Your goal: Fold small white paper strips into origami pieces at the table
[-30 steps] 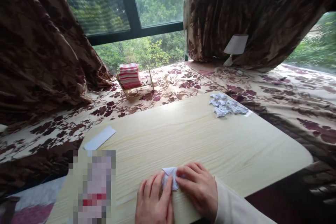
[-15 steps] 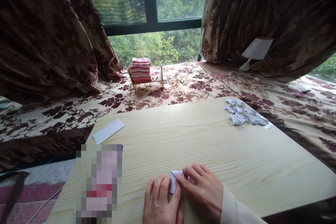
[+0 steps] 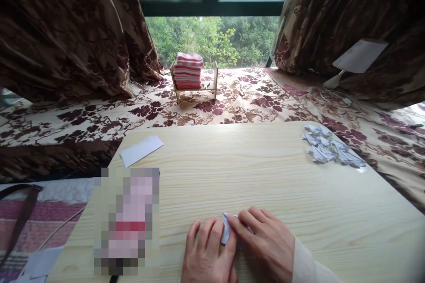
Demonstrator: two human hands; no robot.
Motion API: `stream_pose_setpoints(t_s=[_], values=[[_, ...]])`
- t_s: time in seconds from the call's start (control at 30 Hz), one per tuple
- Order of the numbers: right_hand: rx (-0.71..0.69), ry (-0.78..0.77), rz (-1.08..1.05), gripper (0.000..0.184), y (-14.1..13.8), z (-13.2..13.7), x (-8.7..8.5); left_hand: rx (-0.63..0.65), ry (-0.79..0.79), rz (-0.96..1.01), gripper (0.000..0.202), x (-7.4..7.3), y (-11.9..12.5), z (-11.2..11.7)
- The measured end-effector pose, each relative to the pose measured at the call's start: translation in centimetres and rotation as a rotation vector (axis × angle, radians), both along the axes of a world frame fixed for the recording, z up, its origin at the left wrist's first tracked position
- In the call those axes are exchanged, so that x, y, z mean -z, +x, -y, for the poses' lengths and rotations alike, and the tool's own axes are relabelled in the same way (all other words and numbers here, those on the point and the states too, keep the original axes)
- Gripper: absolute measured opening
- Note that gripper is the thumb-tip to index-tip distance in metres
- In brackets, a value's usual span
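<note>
A small folded piece of white paper (image 3: 226, 230) lies on the pale wooden table (image 3: 199, 177) near its front edge, partly covered by my fingers. My left hand (image 3: 210, 252) rests palm down, its thumb pressing the paper's near side and its other fingers bent on the tabletop. From the right, my right hand (image 3: 265, 241) reaches over the paper, with index finger and thumb side holding it down. Both hands touch the paper and meet over it. Its right part is mostly hidden beneath my right hand.
Several folded paper pieces (image 3: 327, 146) are heaped at the table's far right corner. A white paper strip (image 3: 141, 150) lies far left, above a pixelated pinkish object (image 3: 133, 221). Beyond stand a small wooden rack (image 3: 215, 82) with striped cloths (image 3: 188, 70) and a white lamp (image 3: 360, 55).
The view has tilted and shifted, so the background sits higher and further right. Both hands stay on the folded paper, with little visible change in their grip.
</note>
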State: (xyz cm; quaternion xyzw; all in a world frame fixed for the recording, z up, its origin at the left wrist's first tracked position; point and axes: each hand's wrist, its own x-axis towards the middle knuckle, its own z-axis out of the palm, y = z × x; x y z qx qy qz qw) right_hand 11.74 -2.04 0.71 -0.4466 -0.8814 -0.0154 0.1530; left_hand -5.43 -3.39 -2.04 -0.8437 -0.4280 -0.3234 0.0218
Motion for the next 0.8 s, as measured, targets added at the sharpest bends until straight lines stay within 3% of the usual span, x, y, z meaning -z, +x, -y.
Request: stream_pose_setpoints(t_s=[0.2,0.3,0.43,0.6,0.8], values=[[-0.005,0.056,-0.056,0.034,-0.6,-1.3,0.2,-0.018,0.056,-0.064,0.029,0.2,0.0,0.0],[-0.078,0.102,-0.059,0.046,0.7,-1.1,0.1,-0.068,0.106,-0.052,0.024,0.1,0.3,0.0],[-0.135,0.069,0.087,0.038,2.9,-0.3,-0.3,-0.07,0.149,-0.048,0.026,-0.6,0.5,-0.2],[-0.084,0.089,0.081,0.03,3.3,0.6,0.2,-0.003,0.148,-0.068,0.028,-1.4,0.5,-0.4],[-0.019,0.05,0.051,0.039,5.1,2.1,1.5,0.043,0.046,-0.108,0.025,-2.1,0.0,-0.1]])
